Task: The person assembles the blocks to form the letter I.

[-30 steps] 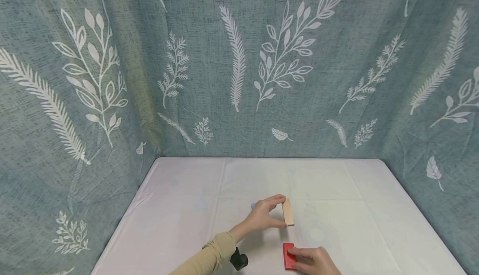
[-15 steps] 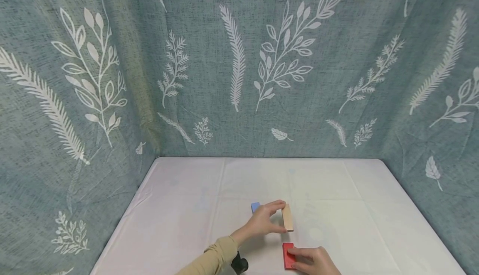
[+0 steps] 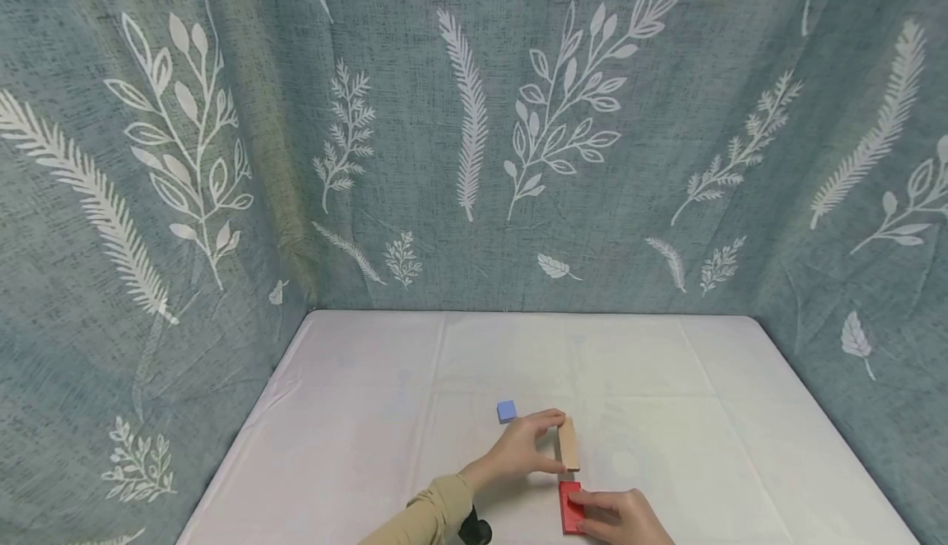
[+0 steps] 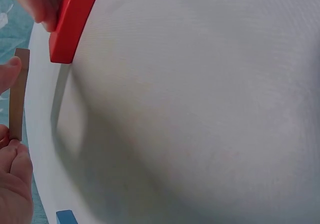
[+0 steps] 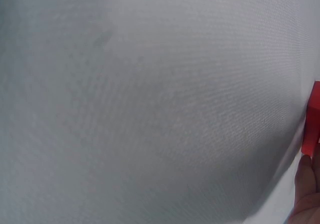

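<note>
My left hand (image 3: pixel 518 449) pinches a plain wooden block (image 3: pixel 569 444) lengthwise, thumb at the near end and fingers at the far end. In the left wrist view, that wooden block (image 4: pixel 18 96) is held off the cloth, with a shadow below it. Just nearer to me, a red block (image 3: pixel 570 508) lies on the table, its far end close to the wooden one. Thumb and fingers of my right hand (image 3: pixel 625 514) grip the red block from the right. Only a slice of the red block (image 5: pixel 312 119) enters the right wrist view.
A small blue block (image 3: pixel 507 412) sits on the white tablecloth (image 3: pixel 370 413), just beyond my left hand. A black device (image 3: pixel 476 528) shows by the left wrist. Green leaf-patterned curtains (image 3: pixel 474 158) enclose the table's back and sides.
My left hand has brought the wooden block toward me, closer to the red block. The blue block has come fully into sight. My right hand and the red block stay in place.
</note>
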A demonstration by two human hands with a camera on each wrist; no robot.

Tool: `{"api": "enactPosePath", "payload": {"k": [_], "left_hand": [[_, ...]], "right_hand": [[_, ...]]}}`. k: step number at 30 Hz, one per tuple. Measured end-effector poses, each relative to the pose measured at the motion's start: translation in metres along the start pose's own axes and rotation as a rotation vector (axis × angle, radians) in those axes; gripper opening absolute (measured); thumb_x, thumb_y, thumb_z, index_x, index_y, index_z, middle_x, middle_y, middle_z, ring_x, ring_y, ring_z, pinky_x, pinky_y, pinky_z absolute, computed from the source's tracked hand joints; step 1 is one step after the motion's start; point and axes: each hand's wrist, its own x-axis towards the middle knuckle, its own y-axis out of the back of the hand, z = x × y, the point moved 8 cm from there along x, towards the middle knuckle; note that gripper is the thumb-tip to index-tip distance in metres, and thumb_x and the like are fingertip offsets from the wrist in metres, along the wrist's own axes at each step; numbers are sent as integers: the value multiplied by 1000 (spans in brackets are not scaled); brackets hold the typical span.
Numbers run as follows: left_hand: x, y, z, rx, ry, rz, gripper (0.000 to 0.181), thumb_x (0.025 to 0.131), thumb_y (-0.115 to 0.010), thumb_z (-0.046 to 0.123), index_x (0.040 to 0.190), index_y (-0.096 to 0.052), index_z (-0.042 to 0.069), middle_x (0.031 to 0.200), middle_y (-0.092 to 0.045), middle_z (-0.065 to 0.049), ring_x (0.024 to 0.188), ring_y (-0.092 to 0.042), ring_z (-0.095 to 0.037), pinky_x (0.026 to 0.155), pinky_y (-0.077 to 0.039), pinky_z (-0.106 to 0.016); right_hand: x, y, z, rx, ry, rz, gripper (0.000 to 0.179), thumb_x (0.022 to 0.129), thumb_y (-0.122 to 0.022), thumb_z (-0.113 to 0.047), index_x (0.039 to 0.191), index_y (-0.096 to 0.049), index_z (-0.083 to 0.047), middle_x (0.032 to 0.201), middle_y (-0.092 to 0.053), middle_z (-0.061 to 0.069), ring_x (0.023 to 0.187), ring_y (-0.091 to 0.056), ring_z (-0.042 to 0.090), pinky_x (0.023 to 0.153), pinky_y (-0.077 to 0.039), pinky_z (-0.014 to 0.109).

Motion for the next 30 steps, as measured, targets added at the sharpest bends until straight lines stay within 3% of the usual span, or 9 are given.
{"api": "enactPosePath", "payload": {"k": [7,12,20,27,30], "left_hand": [[-1,-6,-5,-19,47,-24,70,70,-83,13,131,-53,-2,141,-49,-15,131,-48,-26,104,-46,-22],[-2,-8,-8,11,39,-27,69,70,-83,13,131,-54,-1,140,-51,-14,130,-49,-25,102,-46,-21],[-4,-11,-16,69,47,-21,68,69,-84,17,129,-56,0,137,-55,-12,128,-51,-24,104,-46,-24],[-3,-13,-20,89,53,-22,68,69,-84,18,129,-57,1,136,-56,-10,128,-51,-23,107,-44,-27],[-2,-13,-19,77,50,-27,68,69,-84,17,128,-57,1,136,-56,-10,129,-51,-23,108,-43,-27]], "right_hand": [[0,0,-3,-23,80,30,40,84,-70,-26,112,-67,3,107,-69,19,103,-63,2,78,-57,17],[1,0,1,-16,53,20,42,84,-70,-29,113,-68,1,108,-69,18,104,-61,1,79,-54,12],[1,-1,3,-16,6,14,42,85,-70,-30,114,-68,0,109,-69,19,104,-62,0,79,-57,17],[2,-3,7,4,-89,-19,42,84,-71,-27,115,-67,0,113,-68,17,105,-63,2,83,-59,34],[1,-3,8,7,-118,-27,42,84,-71,-27,116,-67,0,113,-68,17,105,-63,2,84,-58,36]]}}
